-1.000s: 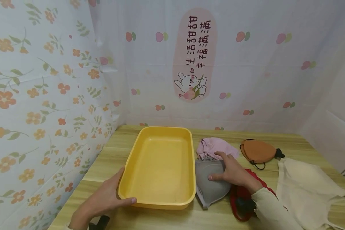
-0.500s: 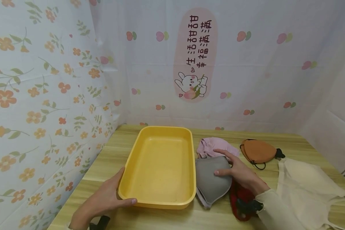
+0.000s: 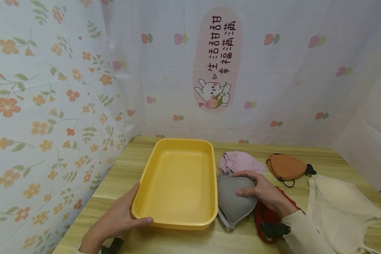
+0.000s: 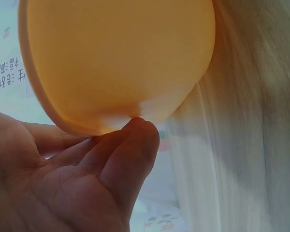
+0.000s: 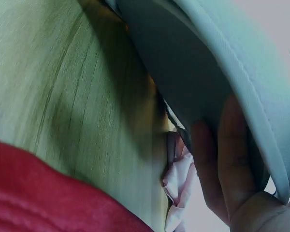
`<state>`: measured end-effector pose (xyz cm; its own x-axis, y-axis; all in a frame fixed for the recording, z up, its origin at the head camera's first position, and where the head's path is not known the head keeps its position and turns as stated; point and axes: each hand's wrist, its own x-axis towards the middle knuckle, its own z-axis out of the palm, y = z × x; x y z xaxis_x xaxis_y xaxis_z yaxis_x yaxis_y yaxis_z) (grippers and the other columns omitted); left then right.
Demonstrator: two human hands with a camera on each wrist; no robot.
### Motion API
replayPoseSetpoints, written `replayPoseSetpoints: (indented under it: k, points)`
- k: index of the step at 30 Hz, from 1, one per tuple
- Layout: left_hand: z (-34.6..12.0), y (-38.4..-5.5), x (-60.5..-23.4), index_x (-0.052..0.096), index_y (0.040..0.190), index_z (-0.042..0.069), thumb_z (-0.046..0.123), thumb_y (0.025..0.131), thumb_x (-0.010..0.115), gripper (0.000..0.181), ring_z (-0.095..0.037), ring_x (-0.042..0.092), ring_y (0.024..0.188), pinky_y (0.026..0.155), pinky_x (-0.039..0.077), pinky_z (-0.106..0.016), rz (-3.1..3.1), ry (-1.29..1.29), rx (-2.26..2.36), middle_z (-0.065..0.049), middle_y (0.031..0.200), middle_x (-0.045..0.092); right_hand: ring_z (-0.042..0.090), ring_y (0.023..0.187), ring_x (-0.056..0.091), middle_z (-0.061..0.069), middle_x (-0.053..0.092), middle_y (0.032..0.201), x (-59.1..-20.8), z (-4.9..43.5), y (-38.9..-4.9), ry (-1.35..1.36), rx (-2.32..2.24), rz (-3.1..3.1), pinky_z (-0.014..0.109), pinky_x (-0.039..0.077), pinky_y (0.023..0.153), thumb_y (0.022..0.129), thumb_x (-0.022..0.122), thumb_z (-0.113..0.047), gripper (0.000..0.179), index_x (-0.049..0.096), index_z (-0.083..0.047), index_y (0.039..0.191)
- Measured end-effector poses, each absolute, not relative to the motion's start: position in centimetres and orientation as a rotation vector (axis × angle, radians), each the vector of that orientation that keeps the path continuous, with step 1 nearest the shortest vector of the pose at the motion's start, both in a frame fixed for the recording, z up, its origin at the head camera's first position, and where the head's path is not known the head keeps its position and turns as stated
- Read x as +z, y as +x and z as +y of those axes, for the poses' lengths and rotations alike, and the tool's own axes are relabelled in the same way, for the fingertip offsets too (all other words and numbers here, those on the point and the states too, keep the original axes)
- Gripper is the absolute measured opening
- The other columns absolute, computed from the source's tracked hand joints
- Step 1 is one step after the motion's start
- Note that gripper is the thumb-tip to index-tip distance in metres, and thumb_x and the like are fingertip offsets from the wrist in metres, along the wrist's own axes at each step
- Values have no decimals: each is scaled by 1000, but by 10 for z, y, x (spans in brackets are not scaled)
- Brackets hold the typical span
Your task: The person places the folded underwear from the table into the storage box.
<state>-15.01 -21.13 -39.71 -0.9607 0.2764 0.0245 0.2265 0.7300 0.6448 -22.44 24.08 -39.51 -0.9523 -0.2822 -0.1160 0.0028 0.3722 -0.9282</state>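
My left hand holds the near left corner of a yellow plastic basin, thumb at the front rim and fingers along the outer side. In the left wrist view, the fingertips touch the basin wall. My right hand grips a folded grey bra just right of the basin. Its thumb lies on the outside of the cup; in the right wrist view, fingers reach under the cup. That cup stands partly off the table there. The inside of the basin is bare.
Behind the bra lies a crumpled pink garment. A red garment is partly under my right forearm. Farther right are an orange-brown padded piece with black cord and a cream camisole. Patterned cloth closes off the back and left.
My right hand has shifted slightly right and now grips the grey bra's right edge, with the cup raised and rounded. The left hand stays on the basin. The head view moves slightly.
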Motion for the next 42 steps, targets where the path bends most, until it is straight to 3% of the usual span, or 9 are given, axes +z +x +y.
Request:
replayPoseSetpoints:
  k: [6,13,22,29,42]
  points:
    - [-211,-150,-395,15,158,-6,57,75,82,124,-46,42,141,111,39,-62,2854,380,1028,-30,160,31,33,119,54,23,42,150,-392,240,-223,-227,-1625,2363,36,53,86,81,83,-20,65,57,-7,139]
    - [-211,-151,-395,15,159,-4,58,74,82,125,-45,42,142,111,40,-61,2857,377,1022,-29,160,32,32,115,54,23,44,147,-384,245,-221,-251,-1627,2394,37,52,85,82,82,-20,63,56,-8,139]
    - [-210,-150,-396,18,158,-6,56,73,83,123,-46,44,140,109,42,-61,2894,419,1017,-30,158,34,37,123,50,21,37,154,-364,260,-219,-289,-1614,2421,39,54,85,84,80,-21,65,54,-10,142]
    - [-211,-149,-396,19,158,-6,56,73,83,123,-46,45,139,109,42,-61,2903,412,1010,-30,158,35,32,116,55,22,33,155,-346,266,-221,-286,-1667,2368,43,57,83,87,77,-17,65,50,-13,146]
    - [-211,-149,-399,18,158,-6,56,73,84,123,-44,47,138,109,42,-60,2910,442,1028,-30,157,37,42,126,47,22,29,157,-322,263,-231,-343,-1644,2364,43,56,89,91,74,-18,65,45,-13,149]
